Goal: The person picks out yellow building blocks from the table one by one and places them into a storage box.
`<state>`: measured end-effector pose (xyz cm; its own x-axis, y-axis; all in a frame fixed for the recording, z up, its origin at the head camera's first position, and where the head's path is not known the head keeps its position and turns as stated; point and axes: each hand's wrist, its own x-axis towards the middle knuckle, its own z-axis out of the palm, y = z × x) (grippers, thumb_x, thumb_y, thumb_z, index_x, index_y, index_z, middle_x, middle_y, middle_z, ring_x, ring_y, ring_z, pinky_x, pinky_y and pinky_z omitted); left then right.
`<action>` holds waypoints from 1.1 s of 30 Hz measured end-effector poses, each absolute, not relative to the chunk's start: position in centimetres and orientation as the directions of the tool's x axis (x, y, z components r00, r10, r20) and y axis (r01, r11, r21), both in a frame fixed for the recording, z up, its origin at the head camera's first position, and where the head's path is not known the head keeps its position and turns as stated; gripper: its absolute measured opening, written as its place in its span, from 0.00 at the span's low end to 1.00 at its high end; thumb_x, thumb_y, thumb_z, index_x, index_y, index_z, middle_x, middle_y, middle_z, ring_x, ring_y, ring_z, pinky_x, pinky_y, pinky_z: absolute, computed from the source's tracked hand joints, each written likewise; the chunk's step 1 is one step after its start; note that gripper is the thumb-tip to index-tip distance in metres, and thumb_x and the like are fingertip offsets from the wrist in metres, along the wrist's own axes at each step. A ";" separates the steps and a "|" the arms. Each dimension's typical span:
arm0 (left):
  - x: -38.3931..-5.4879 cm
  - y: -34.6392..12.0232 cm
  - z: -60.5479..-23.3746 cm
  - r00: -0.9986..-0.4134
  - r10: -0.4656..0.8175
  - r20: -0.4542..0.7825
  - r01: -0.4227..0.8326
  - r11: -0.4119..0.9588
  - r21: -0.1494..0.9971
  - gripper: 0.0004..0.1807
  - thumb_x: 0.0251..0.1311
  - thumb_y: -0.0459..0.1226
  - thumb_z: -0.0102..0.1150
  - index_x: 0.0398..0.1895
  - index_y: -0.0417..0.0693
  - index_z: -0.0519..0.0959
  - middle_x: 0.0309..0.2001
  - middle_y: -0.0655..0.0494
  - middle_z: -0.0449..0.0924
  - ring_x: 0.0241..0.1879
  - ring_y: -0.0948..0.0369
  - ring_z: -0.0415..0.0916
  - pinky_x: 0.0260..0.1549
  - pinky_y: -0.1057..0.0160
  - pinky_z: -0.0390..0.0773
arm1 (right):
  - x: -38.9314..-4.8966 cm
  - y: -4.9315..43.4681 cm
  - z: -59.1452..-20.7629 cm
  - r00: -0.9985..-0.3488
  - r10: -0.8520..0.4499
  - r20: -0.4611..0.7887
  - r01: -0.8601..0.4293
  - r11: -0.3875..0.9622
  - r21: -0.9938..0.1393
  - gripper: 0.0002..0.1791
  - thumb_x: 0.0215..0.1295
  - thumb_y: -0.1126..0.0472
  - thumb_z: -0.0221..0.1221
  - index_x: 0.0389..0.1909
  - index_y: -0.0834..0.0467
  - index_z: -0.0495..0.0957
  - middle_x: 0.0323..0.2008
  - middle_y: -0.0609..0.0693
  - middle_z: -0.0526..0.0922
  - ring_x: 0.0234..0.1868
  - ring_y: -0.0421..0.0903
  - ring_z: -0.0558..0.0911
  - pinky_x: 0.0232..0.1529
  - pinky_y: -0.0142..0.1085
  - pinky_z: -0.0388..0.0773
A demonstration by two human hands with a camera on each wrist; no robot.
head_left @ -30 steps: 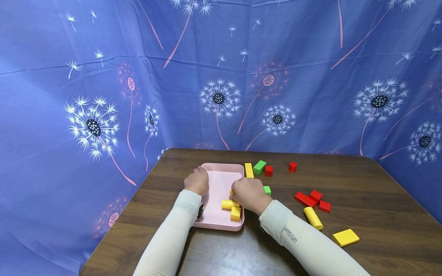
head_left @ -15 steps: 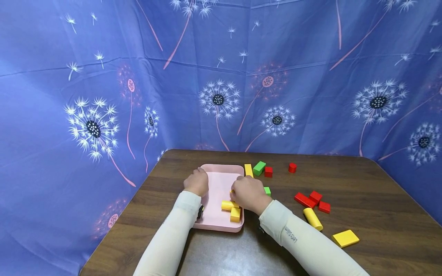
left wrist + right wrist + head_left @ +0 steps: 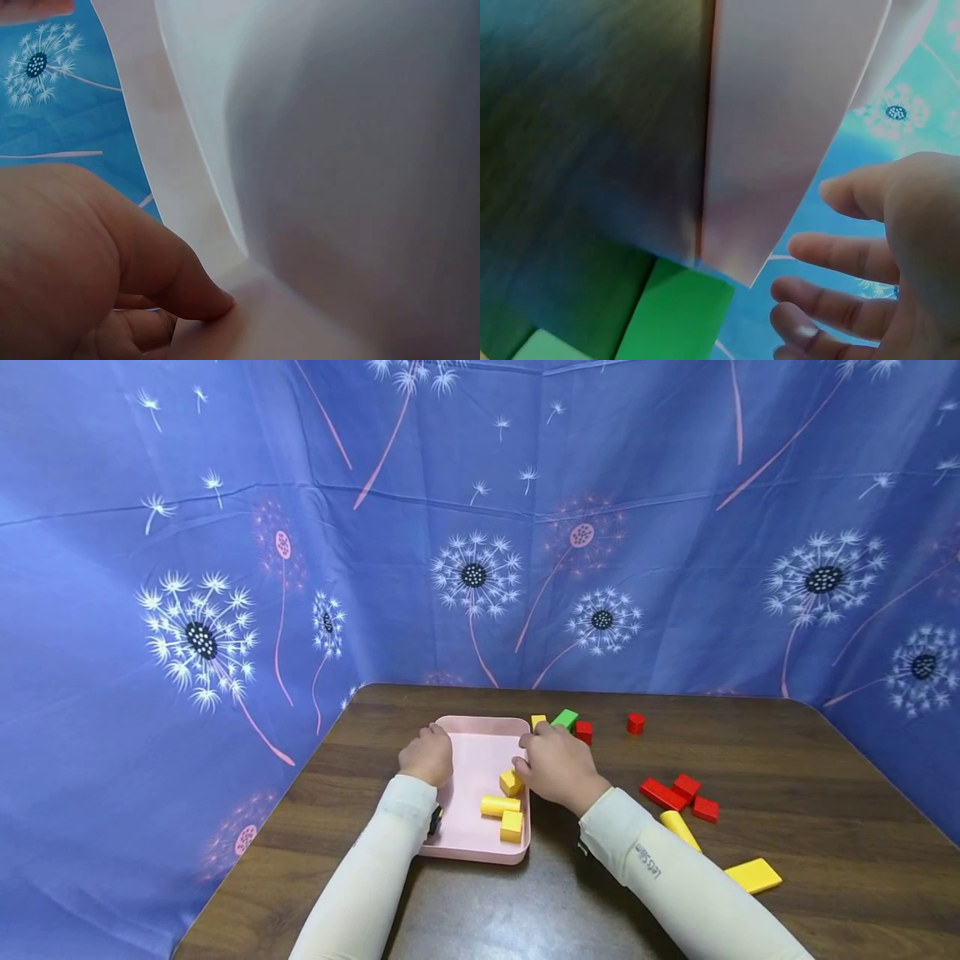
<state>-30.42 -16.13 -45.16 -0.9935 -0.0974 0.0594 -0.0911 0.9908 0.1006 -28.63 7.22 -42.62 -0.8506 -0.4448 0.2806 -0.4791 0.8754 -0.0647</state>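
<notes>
My left hand [image 3: 427,756] holds the left wall of a pink tray [image 3: 472,764]. In the left wrist view its thumb [image 3: 176,274] presses the inner side while other fingers curl outside. Along the tray's right side lie a yellow cube [image 3: 511,782], a yellow cylinder [image 3: 500,806] and another yellow block [image 3: 512,827]. Over the tray's right rim hovers my right hand [image 3: 557,766], holding nothing. Its fingers are loose and spread apart in the right wrist view, beside the tray's outer wall [image 3: 780,112]. A green block [image 3: 679,315] lies below that wall.
Beyond the right hand are a yellow block [image 3: 538,721], a green block [image 3: 565,719], a red cube [image 3: 584,732] and a red cylinder [image 3: 636,723]. Red blocks [image 3: 663,794], a yellow cylinder [image 3: 679,830] and a flat yellow block [image 3: 753,876] lie to the right. A blue patterned cloth [image 3: 390,568] hangs behind.
My right hand has let go of the yellow cube in the tray and moved up and to the right, its fingers loosening. My left hand has stayed on the tray's wall.
</notes>
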 end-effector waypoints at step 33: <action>-30.3 -16.1 -45.1 -0.992 -0.098 0.074 -0.090 0.990 0.105 0.36 0.68 0.38 0.58 0.74 0.27 0.62 0.57 0.34 0.78 0.46 0.43 0.85 0.38 0.40 0.86 | -30.8 9.1 -44.0 -0.910 -0.363 0.201 -0.380 0.924 -0.050 0.20 0.71 0.49 0.57 0.53 0.58 0.85 0.50 0.58 0.84 0.46 0.57 0.82 0.40 0.59 0.86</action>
<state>-30.28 -16.09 -45.10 -0.9924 -0.0977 0.0742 -0.0897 0.9904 0.1048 -30.78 9.06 -44.04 -0.9098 -0.3630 0.2012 -0.3797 0.9237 -0.0503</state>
